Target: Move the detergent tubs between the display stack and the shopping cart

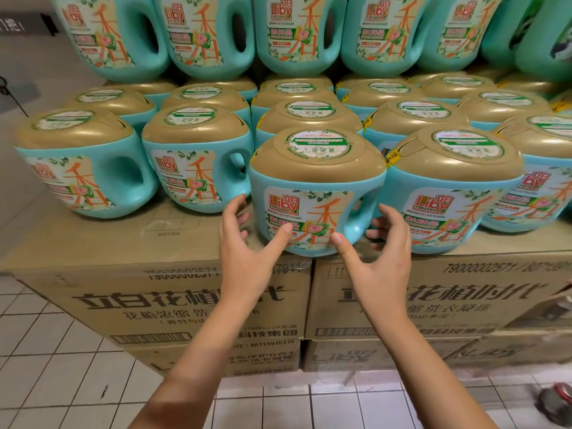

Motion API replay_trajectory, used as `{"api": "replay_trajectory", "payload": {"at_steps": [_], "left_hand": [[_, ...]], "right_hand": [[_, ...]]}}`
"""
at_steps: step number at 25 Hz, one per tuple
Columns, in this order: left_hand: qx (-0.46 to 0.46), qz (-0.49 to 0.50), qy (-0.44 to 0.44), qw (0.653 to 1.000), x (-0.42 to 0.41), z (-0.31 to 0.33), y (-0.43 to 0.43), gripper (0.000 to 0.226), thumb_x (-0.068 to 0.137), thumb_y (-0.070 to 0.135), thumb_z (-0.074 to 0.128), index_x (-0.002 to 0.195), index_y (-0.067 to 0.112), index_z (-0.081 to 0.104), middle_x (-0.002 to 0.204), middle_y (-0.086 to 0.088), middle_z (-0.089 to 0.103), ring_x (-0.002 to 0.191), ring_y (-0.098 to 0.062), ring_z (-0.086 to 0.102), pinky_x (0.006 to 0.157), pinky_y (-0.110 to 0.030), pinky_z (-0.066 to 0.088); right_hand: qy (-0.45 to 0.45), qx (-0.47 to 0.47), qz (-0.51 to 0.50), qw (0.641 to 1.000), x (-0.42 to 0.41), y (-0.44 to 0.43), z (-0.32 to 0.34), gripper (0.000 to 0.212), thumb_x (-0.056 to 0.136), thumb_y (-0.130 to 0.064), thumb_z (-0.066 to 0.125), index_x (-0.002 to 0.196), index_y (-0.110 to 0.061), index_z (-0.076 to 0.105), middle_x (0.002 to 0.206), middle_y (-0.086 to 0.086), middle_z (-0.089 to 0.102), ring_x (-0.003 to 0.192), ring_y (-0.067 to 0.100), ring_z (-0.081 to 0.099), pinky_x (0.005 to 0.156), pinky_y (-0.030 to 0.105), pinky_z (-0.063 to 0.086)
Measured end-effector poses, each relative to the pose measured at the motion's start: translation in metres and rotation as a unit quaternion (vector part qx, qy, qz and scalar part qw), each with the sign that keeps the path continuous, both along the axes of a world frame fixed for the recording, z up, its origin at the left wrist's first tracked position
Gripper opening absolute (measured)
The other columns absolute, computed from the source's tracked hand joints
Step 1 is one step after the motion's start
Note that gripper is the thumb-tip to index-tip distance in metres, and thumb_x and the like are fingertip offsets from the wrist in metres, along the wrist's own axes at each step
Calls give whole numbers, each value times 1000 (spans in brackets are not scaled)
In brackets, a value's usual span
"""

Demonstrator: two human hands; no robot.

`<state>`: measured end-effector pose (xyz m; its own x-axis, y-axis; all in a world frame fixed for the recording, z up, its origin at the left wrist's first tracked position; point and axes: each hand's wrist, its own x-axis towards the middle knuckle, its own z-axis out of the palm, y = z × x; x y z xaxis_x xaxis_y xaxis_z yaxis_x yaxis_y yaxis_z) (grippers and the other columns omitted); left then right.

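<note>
I see front tub (315,193) at front edge of display stack (185,305), ahead of other tubs (198,156). Left hand (247,252), right hand (383,261) spread wide either side, thumbs touching its front, nothing clasped.

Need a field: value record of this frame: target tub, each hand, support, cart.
target: front tub, upright, lid on, at the carton edge
left hand: open, at the tub's left side, thumb over its front
right hand: open, at the tub's handle side, thumb over its front
grip: not closed; contact unclear
support: cartons, stacked
other tubs: rows beside and behind, another tier above
cart: not in view
</note>
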<state>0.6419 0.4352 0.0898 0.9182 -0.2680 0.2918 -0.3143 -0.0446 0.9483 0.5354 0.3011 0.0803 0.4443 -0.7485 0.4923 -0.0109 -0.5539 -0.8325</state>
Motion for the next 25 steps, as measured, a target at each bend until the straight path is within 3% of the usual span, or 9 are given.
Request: {"api": "replay_trajectory", "payload": {"at_steps": [2, 5, 8, 12, 16, 18, 20, 22, 25], "left_hand": [[-36, 27, -21, 999, -12, -3, 6, 45, 82, 16, 75, 118, 27, 50, 116, 11, 58, 106, -2, 56, 89, -19, 46], [-82, -54, 33, 995, -38, -17, 14, 23, 88, 6, 66, 92, 29, 63, 82, 14, 64, 74, -1, 57, 69, -13, 48], [-21, -187, 124, 974, -66, -35, 15, 18, 89, 5, 63, 90, 23, 68, 85, -9, 66, 80, -14, 60, 73, -19, 51], [-23, -177, 164, 970, -63, -42, 11, 16, 93, 8, 56, 93, 21, 66, 78, 8, 66, 76, -5, 60, 68, -20, 49], [71, -255, 162, 951, -103, -55, -8, 16, 92, 11, 56, 91, 22, 67, 80, 3, 67, 76, -4, 61, 68, -13, 48], [102, -295, 182, 932, -139, -67, -19, 14, 92, 10, 58, 91, 21, 68, 82, -2, 66, 74, -5, 60, 69, -19, 51], [117, -327, 196, 917, -174, -77, -35, 16, 93, 9, 58, 89, 22, 67, 77, 5, 65, 71, 0, 60, 67, -17, 51], [123, -354, 193, 907, -207, -82, -56, 19, 93, 7, 58, 88, 22, 67, 74, 11, 65, 67, 4, 59, 64, -9, 49], [123, -398, 187, 890, -266, -84, -91, 18, 92, 3, 58, 89, 18, 68, 74, 5, 64, 64, 2, 57, 62, -9, 46]], "right_hand": [[-10, -2, 4, 1000, -10, 3, -3, 42, 84, -20, 73, 121, -12, 54, 102, 1, 53, 85, 7, 53, 79, 12, 42], [-28, 35, 10, 999, -36, 6, -17, 16, 91, -13, 63, 105, -22, 62, 93, 0, 63, 80, 2, 57, 73, 12, 45], [5, 121, 4, 993, -74, 8, -44, 21, 93, -11, 61, 91, -32, 67, 82, -9, 67, 77, 7, 59, 71, 25, 50], [27, 201, -32, 979, -131, 12, -80, 20, 92, -16, 61, 86, -32, 70, 79, -1, 67, 74, 22, 60, 71, 46, 52], [22, 243, -86, 966, -187, 11, -92, 24, 92, -13, 61, 83, -34, 69, 68, 1, 61, 62, 17, 55, 60, 34, 47], [13, 254, -123, 959, -220, 10, -94, 23, 92, -11, 61, 83, -30, 69, 68, -4, 62, 64, 14, 57, 62, 26, 50], [8, 254, -168, 953, -260, 7, -95, 21, 92, -9, 60, 85, -27, 67, 70, -4, 63, 65, 7, 57, 64, 19, 49], [9, 248, -200, 948, -301, 4, -93, 19, 92, -9, 60, 87, -25, 67, 69, -5, 63, 63, 4, 57, 64, 20, 50], [21, 236, -255, 938, -366, -2, -91, 22, 92, -11, 61, 87, -31, 67, 72, -4, 66, 66, 7, 57, 66, 30, 51]]}}
